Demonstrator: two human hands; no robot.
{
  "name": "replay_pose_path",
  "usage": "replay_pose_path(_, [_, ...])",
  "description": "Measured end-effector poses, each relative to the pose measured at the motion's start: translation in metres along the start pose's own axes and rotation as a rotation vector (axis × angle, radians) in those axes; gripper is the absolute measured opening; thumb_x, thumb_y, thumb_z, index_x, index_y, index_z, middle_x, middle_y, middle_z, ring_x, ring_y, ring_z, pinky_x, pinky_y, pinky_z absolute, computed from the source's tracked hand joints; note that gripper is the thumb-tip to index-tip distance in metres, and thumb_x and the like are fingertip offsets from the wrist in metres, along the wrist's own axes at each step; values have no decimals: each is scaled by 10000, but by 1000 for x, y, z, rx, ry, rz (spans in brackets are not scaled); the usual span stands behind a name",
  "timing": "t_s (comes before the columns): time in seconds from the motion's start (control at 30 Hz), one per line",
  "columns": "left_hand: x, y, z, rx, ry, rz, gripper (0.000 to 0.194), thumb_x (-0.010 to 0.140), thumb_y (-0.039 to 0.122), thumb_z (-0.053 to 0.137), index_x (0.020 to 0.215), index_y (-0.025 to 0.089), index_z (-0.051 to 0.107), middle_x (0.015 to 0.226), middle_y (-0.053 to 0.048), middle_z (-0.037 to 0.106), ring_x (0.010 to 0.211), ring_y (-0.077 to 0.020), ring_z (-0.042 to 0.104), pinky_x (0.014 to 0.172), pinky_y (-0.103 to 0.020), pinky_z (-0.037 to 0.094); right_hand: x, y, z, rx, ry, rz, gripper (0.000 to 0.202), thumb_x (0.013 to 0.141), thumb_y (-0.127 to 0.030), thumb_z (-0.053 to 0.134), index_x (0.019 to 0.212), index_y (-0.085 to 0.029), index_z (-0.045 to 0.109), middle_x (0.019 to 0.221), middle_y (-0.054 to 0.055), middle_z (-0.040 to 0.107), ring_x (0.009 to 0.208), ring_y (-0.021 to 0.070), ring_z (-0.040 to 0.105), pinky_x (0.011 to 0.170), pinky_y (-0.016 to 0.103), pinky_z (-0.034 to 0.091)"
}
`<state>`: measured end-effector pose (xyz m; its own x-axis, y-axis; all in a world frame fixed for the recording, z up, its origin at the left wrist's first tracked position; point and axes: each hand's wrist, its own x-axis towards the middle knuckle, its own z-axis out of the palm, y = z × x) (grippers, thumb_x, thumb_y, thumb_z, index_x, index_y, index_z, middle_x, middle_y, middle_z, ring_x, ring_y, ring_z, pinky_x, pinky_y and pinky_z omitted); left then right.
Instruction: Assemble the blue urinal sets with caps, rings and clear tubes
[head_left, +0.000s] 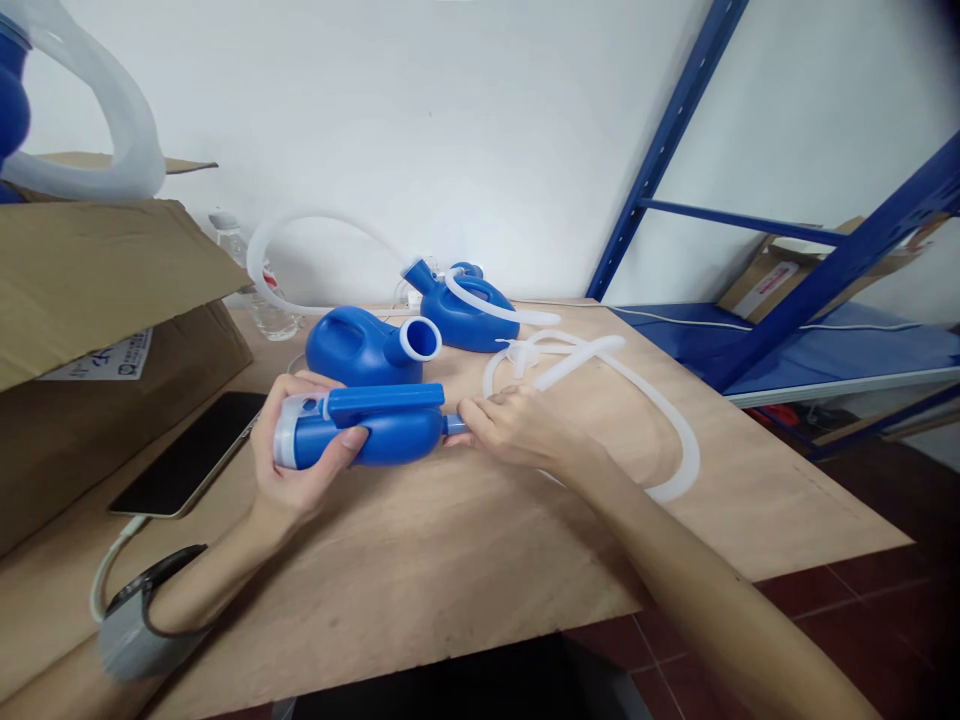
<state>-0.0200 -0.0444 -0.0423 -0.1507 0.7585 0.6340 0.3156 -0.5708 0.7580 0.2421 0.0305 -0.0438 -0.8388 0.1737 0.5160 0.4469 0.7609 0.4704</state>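
Observation:
My left hand (304,450) is closed around the capped end of a blue urinal bottle (390,437), which lies sideways above the table with its handle up. At the other end, my right hand (510,425) grips a clear plastic hose (675,440) where it meets the bottle's small outlet; the fingers partly hide the joint. The hose curls over the table to the right. Just behind the held bottle sits a second blue urinal bottle (345,345) with an open white-rimmed mouth. A third blue bottle (469,315), with a hose, stands against the wall.
On the left are an open cardboard box (150,400) and a phone (187,455) with a cable plugged in. A clear water bottle (274,315) stands behind them. Blue metal shelving (675,335) adjoins the wooden table (420,590) on the right.

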Motion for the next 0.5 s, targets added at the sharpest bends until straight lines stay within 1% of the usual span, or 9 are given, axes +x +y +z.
replay_pose_path(0.07, [1, 0, -1, 38, 8, 172, 308, 753, 388, 809, 937, 283, 585, 939, -25, 661, 868, -255, 649, 783, -439, 559, 0, -2, 1, 30, -21, 6, 524, 1122, -507, 300, 872, -147, 587, 590, 2, 595, 498, 150, 555, 521, 337, 171])
replay_pose_path(0.1, [0, 0, -2, 40, 12, 233, 300, 752, 377, 802, 954, 285, 599, 942, -32, 670, 874, -266, 654, 801, -454, 549, 1, -4, 1, 45, -33, 9, 526, 1121, -512, 296, 877, -147, 585, 585, 3, 595, 493, 150, 550, 521, 336, 169])
replay_pose_path(0.13, [0, 0, -3, 47, 8, 260, 303, 750, 379, 796, 969, 289, 607, 952, -37, 676, 870, -270, 659, 801, -459, 545, 1, -5, 2, 59, -46, 12, 527, 1121, -516, 288, 888, -147, 584, 581, 4, 596, 488, 151, 547, 522, 335, 167])
replay_pose_path(0.23, [-3, -2, -6, 97, 11, 264, 340, 726, 435, 780, 982, 291, 609, 980, -54, 689, 871, -287, 671, 788, -475, 551, 3, -7, -1, 86, -101, 28, 553, 1119, -535, 239, 933, -147, 585, 573, 15, 608, 475, 160, 540, 524, 336, 166])
replay_pose_path(0.33, [-4, -3, -9, 135, -5, 244, 406, 696, 530, 754, 987, 286, 610, 988, -65, 700, 894, -309, 686, 798, -492, 562, 5, -7, -6, 91, -228, 47, 558, 1120, -525, 218, 961, -146, 595, 574, 31, 622, 479, 178, 540, 527, 341, 172])
replay_pose_path(0.37, [-4, -3, -9, 134, -22, 263, 426, 695, 552, 740, 1002, 284, 616, 994, -69, 701, 897, -312, 688, 799, -491, 562, 5, -7, -7, 92, -284, 45, 521, 1128, -476, 228, 982, -141, 600, 580, 36, 632, 485, 182, 545, 527, 344, 173])
replay_pose_path(0.43, [-3, -1, -7, 123, -97, 366, 458, 705, 566, 720, 1052, 280, 636, 1005, -76, 706, 884, -309, 689, 775, -476, 558, 6, -9, -6, 97, -387, 16, 387, 1120, -302, 271, 1039, -128, 607, 621, 48, 668, 503, 185, 566, 522, 345, 171])
replay_pose_path(0.47, [-3, 0, -5, 113, -142, 420, 463, 715, 553, 716, 1080, 276, 644, 1010, -81, 710, 870, -306, 689, 754, -465, 554, 5, -10, -3, 104, -426, -7, 329, 1095, -217, 297, 1060, -125, 611, 651, 54, 689, 513, 183, 578, 519, 343, 171])
replay_pose_path(0.5, [-3, 2, -3, 106, -176, 453, 447, 733, 524, 712, 1097, 273, 650, 1008, -83, 715, 852, -300, 689, 734, -453, 549, 5, -12, 1, 118, -452, -31, 299, 1071, -170, 320, 1071, -127, 616, 682, 59, 709, 526, 183, 593, 517, 341, 173])
